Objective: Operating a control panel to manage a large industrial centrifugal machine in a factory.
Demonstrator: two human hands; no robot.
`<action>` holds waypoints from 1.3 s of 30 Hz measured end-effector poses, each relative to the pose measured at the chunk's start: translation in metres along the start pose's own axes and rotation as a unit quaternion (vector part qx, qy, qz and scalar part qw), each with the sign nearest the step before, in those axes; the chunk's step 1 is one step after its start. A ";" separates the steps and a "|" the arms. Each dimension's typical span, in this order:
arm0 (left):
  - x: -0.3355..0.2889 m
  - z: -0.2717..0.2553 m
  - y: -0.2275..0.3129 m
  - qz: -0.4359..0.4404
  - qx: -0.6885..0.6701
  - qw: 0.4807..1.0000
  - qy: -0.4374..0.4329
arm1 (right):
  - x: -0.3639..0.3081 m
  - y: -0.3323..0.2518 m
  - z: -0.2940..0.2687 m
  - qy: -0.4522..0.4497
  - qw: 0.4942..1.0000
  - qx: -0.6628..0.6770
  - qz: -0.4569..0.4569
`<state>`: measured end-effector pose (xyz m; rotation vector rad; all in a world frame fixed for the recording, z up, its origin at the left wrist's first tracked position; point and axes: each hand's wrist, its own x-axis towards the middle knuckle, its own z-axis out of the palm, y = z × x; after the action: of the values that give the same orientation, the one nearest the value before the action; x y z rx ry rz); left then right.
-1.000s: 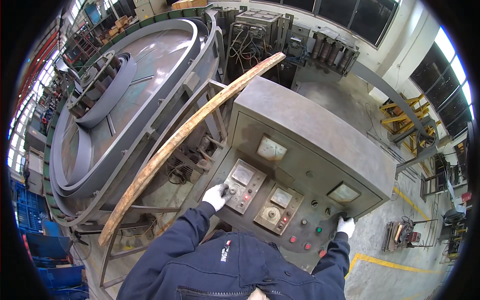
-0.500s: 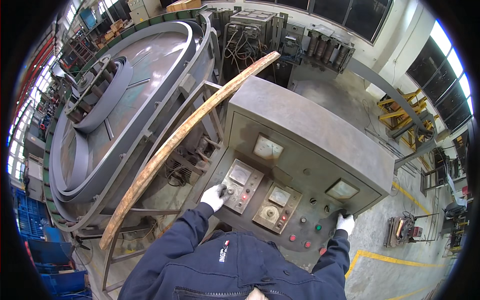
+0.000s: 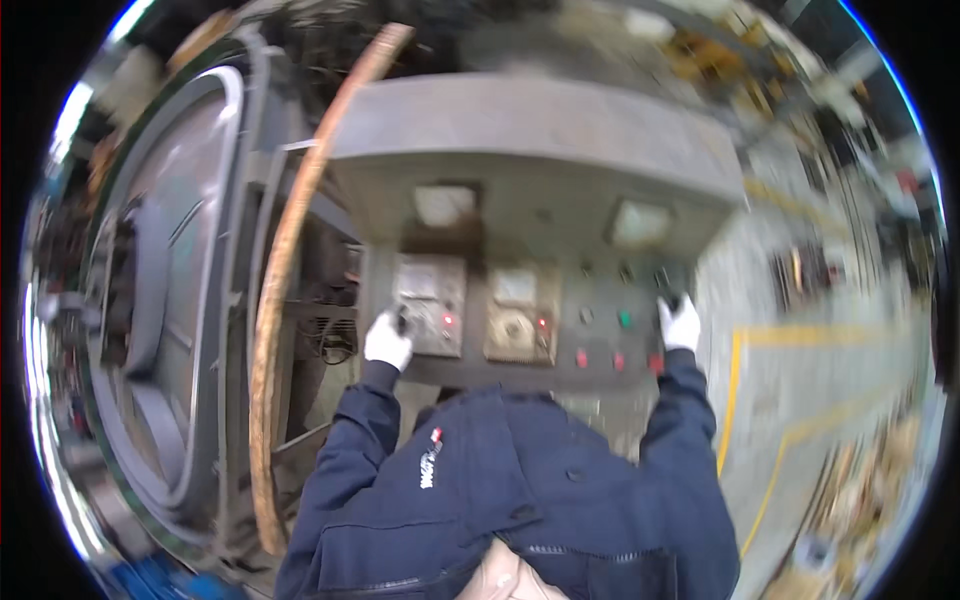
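Observation:
A grey metal control cabinet (image 3: pixel 540 125) with a sloping front panel stands in front of me. My left hand (image 3: pixel 388 342), in a white glove, is closed at the left controller module (image 3: pixel 433 340), with its fingers on a dark control knob (image 3: pixel 402 322). Beside it sits a second controller module (image 3: pixel 516 333) with a round dial and a small red light. My right hand (image 3: pixel 681 325), also gloved, is closed at the panel's right side, near the red buttons (image 3: pixel 619 361) and a green button (image 3: pixel 625 319). Its fingertips are blurred, and what they grip is unclear.
A long curved wooden strip (image 3: pixel 277 270) leans along the cabinet's left. Beyond it is a large oval machine (image 3: pixel 190 260) with a grey metal band. Yellow lines (image 3: pixel 733 385) mark the floor at right, where a small cart (image 3: pixel 803 275) stands.
The view has swung to the right and the picture is now blurred, so the cabinet looks squarer and further left. Both hands remain at the same parts of the panel.

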<state>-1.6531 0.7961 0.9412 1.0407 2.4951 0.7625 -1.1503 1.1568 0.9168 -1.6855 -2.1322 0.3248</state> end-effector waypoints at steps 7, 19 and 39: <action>0.006 0.017 -0.013 0.025 0.036 0.997 -0.065 | -0.112 0.010 -0.024 0.011 0.997 -0.049 0.053; 0.010 0.025 -0.048 0.033 -0.048 0.996 -0.071 | -0.144 0.030 -0.013 -0.013 0.998 -0.027 0.050; -0.004 0.020 -0.018 0.058 -0.020 0.998 -0.026 | -0.127 0.043 -0.009 -0.098 0.989 -0.113 0.017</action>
<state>-1.6509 0.7895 0.9144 1.1853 2.3830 0.8039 -1.0842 1.0439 0.8852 -1.8862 -2.3604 0.2785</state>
